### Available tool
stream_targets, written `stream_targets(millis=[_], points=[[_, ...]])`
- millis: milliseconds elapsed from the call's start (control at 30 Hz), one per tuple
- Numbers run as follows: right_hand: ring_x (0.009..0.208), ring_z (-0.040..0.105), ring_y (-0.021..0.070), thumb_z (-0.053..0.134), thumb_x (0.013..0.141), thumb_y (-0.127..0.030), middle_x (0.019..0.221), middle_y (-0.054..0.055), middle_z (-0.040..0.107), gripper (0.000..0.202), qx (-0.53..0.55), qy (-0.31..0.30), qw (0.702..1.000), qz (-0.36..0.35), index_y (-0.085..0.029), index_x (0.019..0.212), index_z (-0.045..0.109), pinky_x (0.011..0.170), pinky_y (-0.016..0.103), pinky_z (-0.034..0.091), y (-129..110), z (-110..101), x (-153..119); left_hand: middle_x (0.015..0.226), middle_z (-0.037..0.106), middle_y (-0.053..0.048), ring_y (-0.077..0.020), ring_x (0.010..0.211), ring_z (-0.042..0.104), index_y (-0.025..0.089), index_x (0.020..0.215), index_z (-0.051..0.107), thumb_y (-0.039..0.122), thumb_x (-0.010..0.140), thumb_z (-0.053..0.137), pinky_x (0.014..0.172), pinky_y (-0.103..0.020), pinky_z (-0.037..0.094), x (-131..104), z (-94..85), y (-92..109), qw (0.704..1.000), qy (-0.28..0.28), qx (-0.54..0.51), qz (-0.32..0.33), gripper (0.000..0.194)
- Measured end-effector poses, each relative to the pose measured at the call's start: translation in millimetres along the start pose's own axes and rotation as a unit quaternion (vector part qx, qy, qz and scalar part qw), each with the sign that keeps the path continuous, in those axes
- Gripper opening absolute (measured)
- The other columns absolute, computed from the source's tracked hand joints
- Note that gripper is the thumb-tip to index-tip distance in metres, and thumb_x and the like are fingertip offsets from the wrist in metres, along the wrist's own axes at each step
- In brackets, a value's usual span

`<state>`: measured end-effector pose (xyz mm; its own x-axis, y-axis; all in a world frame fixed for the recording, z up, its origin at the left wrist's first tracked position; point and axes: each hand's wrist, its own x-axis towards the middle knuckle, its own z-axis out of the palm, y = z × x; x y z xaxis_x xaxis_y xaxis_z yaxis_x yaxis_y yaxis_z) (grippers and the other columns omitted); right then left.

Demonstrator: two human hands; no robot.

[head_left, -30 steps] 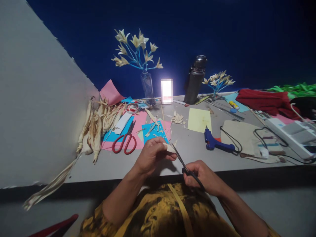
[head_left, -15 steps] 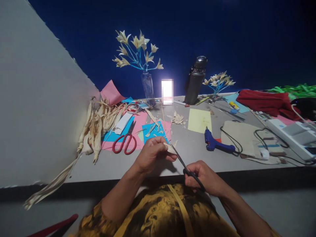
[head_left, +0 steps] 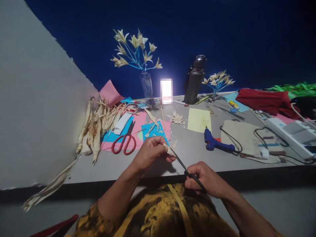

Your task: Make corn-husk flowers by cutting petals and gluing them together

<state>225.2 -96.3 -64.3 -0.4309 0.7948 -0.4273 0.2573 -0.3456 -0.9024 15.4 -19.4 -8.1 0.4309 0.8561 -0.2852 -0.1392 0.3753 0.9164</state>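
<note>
My left hand (head_left: 153, 152) pinches a small pale piece of dried husk (head_left: 169, 149) above the table's front part. In my right hand (head_left: 202, 177) is a pair of black-handled scissors (head_left: 182, 163), its blades pointing up and left against the husk piece. The blades look nearly closed. Below and behind the fingers, a blue paper (head_left: 153, 129) carries thin husk scraps, and a small heap of cut husk pieces (head_left: 177, 118) lies farther back. Red-handled scissors (head_left: 126, 143) rest on pink and blue paper to the left.
Dried husks (head_left: 92, 131) hang over the left side. At the back stand a glass vase (head_left: 147, 87) with husk flowers, a dark flask (head_left: 195, 82) and a smaller flower bunch (head_left: 218, 82). A blue glue gun (head_left: 217, 143), cloth (head_left: 243, 138) and power strip (head_left: 293, 135) lie right.
The scissor blades have come closer together at the husk piece. Both hands stay nearly in place, and the whole view has shifted slightly.
</note>
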Motion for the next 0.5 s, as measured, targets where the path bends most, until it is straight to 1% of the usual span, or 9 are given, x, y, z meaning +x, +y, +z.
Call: stream_targets(millis=[333, 500], points=[[0.042, 0.034, 0.0061, 0.073, 0.074, -0.047, 0.044, -0.004, 0.05, 0.043, 0.008, 0.001, 1.0, 0.018, -0.018, 0.055, 0.048, 0.042, 0.02, 0.02, -3.3, 6.3, -2.1, 0.057, 0.067, -0.002, -0.0208, 0.055, 0.071, 0.017, 0.068, 0.054, 0.018, 0.066, 0.067, 0.056, -0.027, 0.051, -1.3, -2.4, 0.9, 1.0, -0.001, 0.023, 0.008, 0.014], [0.043, 0.036, 0.0065, 0.075, 0.072, -0.044, 0.046, -0.004, 0.052, 0.041, 0.014, -0.004, 1.0, 0.023, -0.018, 0.055, 0.048, 0.043, 0.02, 0.021, -3.8, 9.3, -2.9, 0.055, 0.068, -0.002, -0.0175, 0.054, 0.07, 0.016, 0.067, 0.057, 0.015, 0.067, 0.063, 0.053, -0.022, 0.043, -0.7, -4.3, 0.1, 0.997, -0.011, 0.067, 0.022, 0.006]])
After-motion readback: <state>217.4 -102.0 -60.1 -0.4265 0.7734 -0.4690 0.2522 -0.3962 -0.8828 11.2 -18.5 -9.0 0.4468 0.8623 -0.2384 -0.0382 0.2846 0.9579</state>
